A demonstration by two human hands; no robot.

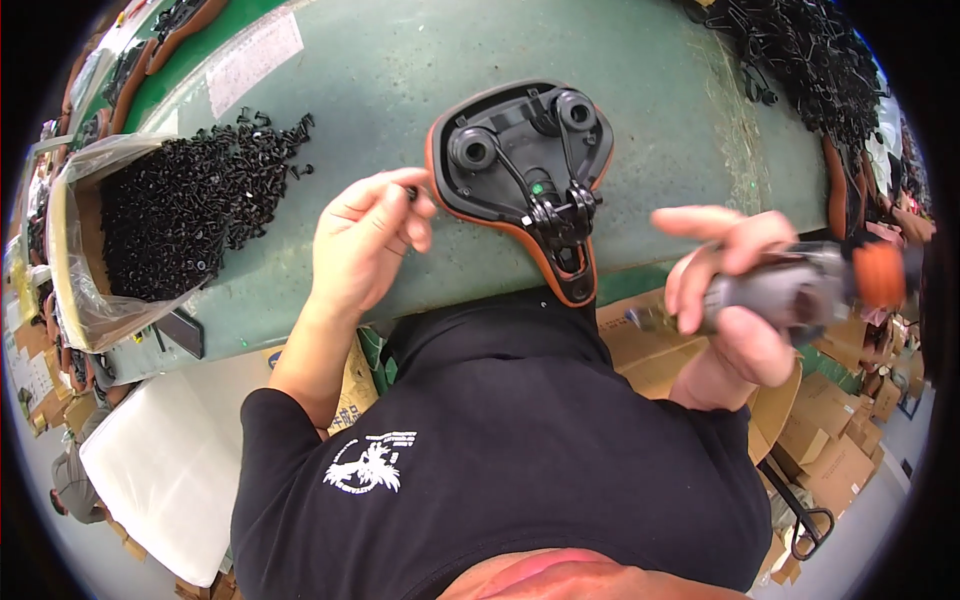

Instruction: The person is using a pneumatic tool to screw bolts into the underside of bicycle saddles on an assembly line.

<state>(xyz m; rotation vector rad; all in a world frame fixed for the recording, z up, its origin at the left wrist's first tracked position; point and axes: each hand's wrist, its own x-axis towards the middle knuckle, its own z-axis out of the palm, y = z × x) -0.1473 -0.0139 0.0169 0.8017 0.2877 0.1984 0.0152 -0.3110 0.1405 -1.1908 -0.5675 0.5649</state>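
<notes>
A bicycle saddle (516,172) lies upside down on the green table, its black underside with two round springs and a clamp facing up and its orange-brown edge around it. Its narrow nose points toward me. Just left of the saddle, my left hand (372,225) pinches a small black screw (411,193) between thumb and fingers. My right hand (735,275), off to the right over the table's near edge, grips a power screwdriver (785,293) with an orange end. The tool is blurred by motion, and its tip points left, apart from the saddle.
Black screws (190,205) spill from a plastic-lined box (68,250) at the left. A dark phone-like object (180,332) lies near the table's front edge. Black metal parts (800,75) are heaped at the far right. Cardboard boxes (835,470) stand below on the right.
</notes>
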